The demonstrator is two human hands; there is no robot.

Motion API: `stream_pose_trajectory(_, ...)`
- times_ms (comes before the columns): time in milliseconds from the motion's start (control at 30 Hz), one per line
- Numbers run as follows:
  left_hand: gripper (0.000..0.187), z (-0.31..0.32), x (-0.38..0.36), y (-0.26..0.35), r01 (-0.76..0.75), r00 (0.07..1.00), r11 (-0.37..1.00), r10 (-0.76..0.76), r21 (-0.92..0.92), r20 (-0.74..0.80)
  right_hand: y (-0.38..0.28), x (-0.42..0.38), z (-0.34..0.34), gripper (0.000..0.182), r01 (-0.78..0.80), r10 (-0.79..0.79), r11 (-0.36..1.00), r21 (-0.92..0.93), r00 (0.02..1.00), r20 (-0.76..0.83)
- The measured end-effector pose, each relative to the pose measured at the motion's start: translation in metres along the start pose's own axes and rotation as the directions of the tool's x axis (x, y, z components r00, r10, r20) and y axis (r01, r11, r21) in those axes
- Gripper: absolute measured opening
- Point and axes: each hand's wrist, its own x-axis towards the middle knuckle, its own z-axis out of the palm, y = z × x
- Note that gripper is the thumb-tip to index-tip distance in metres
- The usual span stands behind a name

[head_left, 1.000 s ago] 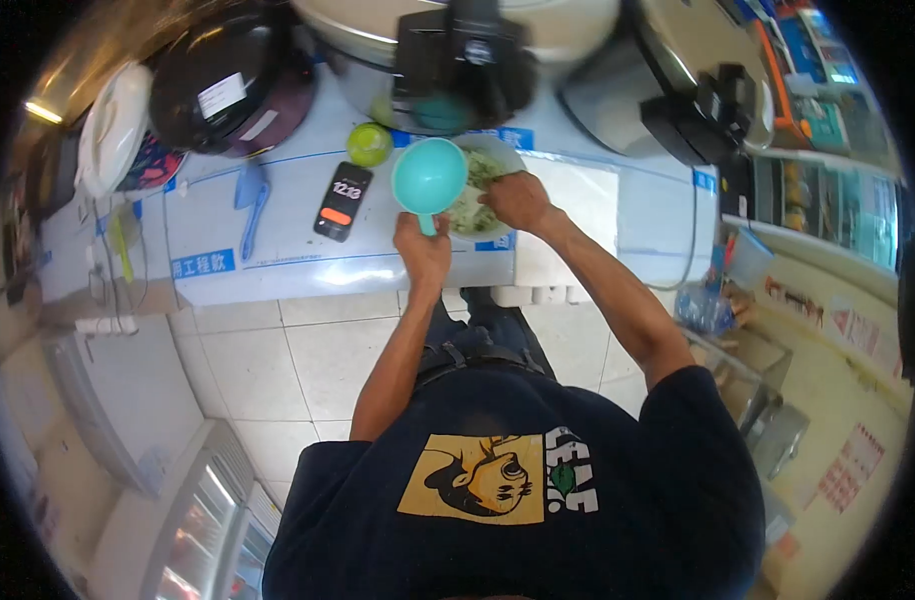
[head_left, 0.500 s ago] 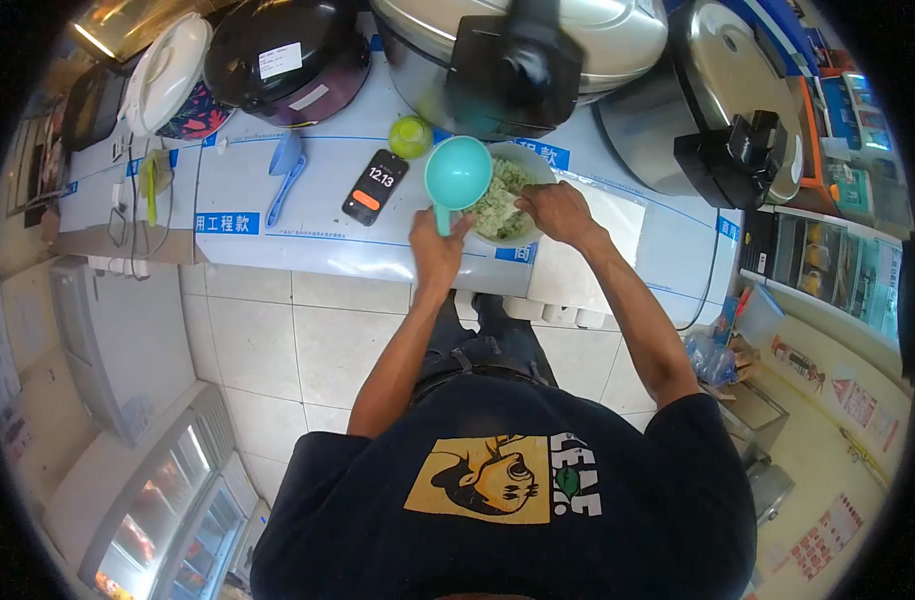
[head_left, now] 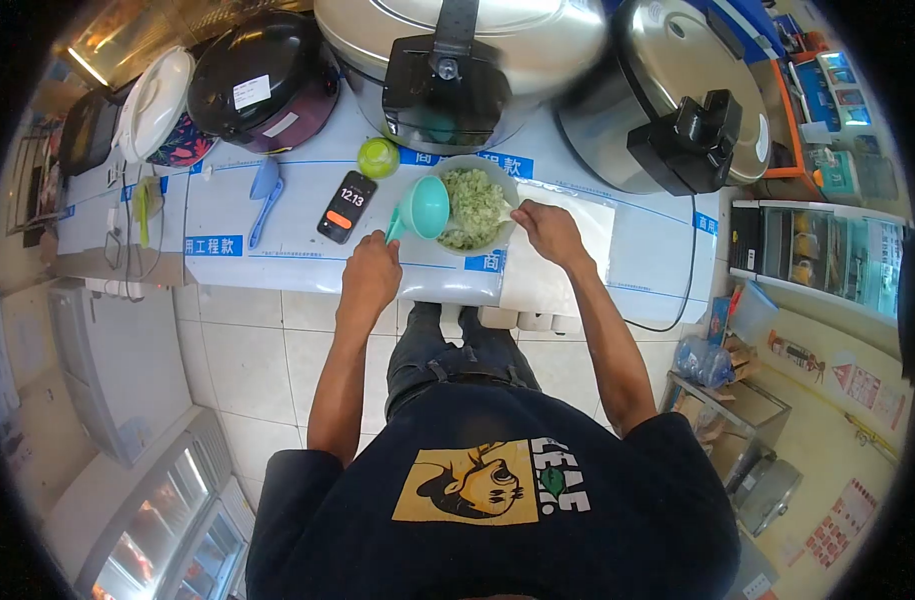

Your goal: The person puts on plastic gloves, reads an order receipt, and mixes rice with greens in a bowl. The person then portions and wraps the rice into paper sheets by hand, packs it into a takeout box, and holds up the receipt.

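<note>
Bowl (head_left: 512,186): sits on the table (head_left: 303,258) near its front edge, ahead of the person, loaded with pale green shredded food (head_left: 470,193). Neither hand appears to grip its rim, so we judge a hard push on one side could slide or tip it.
Turquoise cup (head_left: 428,207): at the bowl's left side, mouth leaning toward the food. From this high, curved view we cannot tell whether it rests on the rim or hangs above it.
Left hand (head_left: 371,272): fingers closed on the cup's handle. A wrist roll the wrong way could send anything inside over the table.
Right hand (head_left: 553,233): grasps a pale utensil (head_left: 506,212) at the bowl's right rim. A quick sweep could flick shreds onto the white sheet (head_left: 561,268) beside it.
Phone (head_left: 347,207): face up, just left of the cup, reading 12:13. We rate it most exposed to drips if the cup swings back.
Green round object (head_left: 379,158): just behind the phone. A knock from the cup might set it rolling.
Large cooker (head_left: 446,95): stands close behind the bowl. A forward shove could bump the two together.
</note>
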Motion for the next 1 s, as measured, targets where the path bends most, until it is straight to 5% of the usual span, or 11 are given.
stream_pose_trajectory(267,0.027,0.002,0.031,0.019,0.027,0.993,0.982,-0.049,0.187,0.111,0.004,-0.002,-0.007,0.033,-0.04,0.04,0.999,-0.015,0.999,-0.005)
stream_pose_trajectory(333,0.032,0.008,0.039,0.015,-0.123,0.984,0.959,0.084,0.254,0.16,-0.005,-0.003,-0.013,0.033,-0.034,0.034,0.999,-0.007,0.999,-0.031)
stream_pose_trajectory(467,0.035,0.014,0.043,0.03,-0.103,0.97,0.959,0.039,0.264,0.239,-0.016,-0.001,-0.017,0.032,-0.052,0.053,0.998,0.028,0.998,-0.026)
stream_pose_trajectory(533,0.036,0.009,0.039,0.043,-0.004,0.972,0.977,-0.047,0.214,0.229,-0.018,-0.001,-0.016,0.03,-0.059,0.056,0.997,-0.043,0.996,-0.069)
stream_pose_trajectory(667,0.037,0.032,0.051,0.038,-0.022,0.956,0.987,-0.025,0.156,0.294,-0.034,0.001,-0.001,0.027,-0.079,0.054,0.976,-0.202,0.99,-0.131)
stream_pose_trajectory(867,0.036,0.05,0.05,0.028,-0.026,0.983,0.999,0.034,-0.047,0.182,-0.064,-0.012,0.063,0.015,-0.059,-0.085,0.897,-0.437,0.949,-0.303)
stream_pose_trajectory(967,0.038,0.056,0.056,0.011,-0.079,0.991,0.995,0.084,-0.054,0.103,-0.073,-0.018,0.058,0.015,-0.104,-0.027,0.926,-0.364,0.941,-0.337)
stream_pose_trajectory(1000,0.039,0.047,0.052,0.015,0.025,0.982,0.985,0.008,-0.169,0.19,-0.075,-0.022,0.049,0.015,-0.118,-0.016,0.923,-0.366,0.939,-0.343)
